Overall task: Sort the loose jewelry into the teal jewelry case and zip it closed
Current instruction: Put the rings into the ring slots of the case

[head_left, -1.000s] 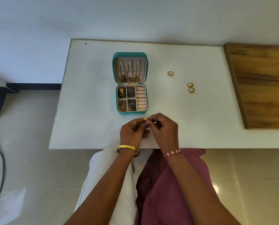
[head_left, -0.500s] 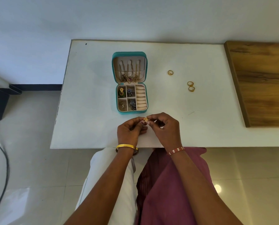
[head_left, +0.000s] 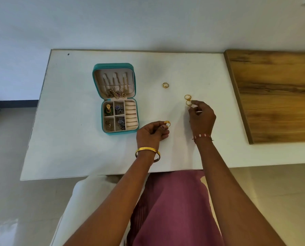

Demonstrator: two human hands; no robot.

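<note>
The teal jewelry case (head_left: 97,82) lies open on the white table (head_left: 73,148). Chains hang in its lid, and earrings and ring rolls fill its tray. Just right of the case's near corner, my left hand (head_left: 150,133) pinches a gold ring (head_left: 167,123) between thumb and forefinger. My right hand (head_left: 202,118) is stretched out to the right. Its thumb and forefinger pinch the nearer (head_left: 189,103) of two gold rings that lie together on the table. The farther one (head_left: 187,97) touches it. A third loose gold ring (head_left: 165,85) lies farther back.
A wooden board (head_left: 276,96) covers the table's right end, close to the right hand. The table's front edge runs just below my wrists, above my lap. A wall stands behind the table and tiled floor lies to the left.
My hands, which held one ring together near the front edge, have parted. The left hand keeps that ring, and the right has moved right and back to the pair of rings.
</note>
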